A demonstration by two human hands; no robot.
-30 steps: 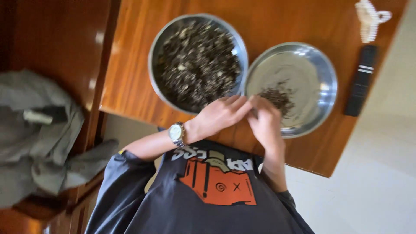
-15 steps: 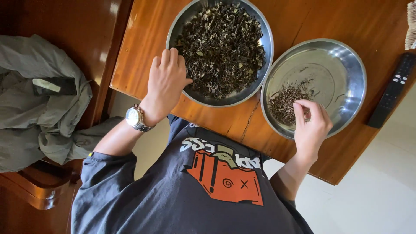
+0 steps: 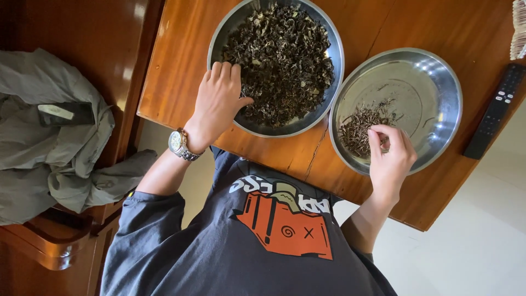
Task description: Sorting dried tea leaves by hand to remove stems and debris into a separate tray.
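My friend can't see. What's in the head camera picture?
A person's left hand reaches into a metal bowl of dark dried leaves, while the right hand pinches thin stems in a second bowl. Both sit on a wooden table, near a black remote.

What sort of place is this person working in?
Most likely a home, perhaps a living or dining room: a polished wooden table holds two metal bowls, a TV-style remote control lies beside them, and a grey jacket is draped over wooden furniture.

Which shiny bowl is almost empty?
The steel bowl under the right hand; it holds only a few twigs, while the other bowl is full.
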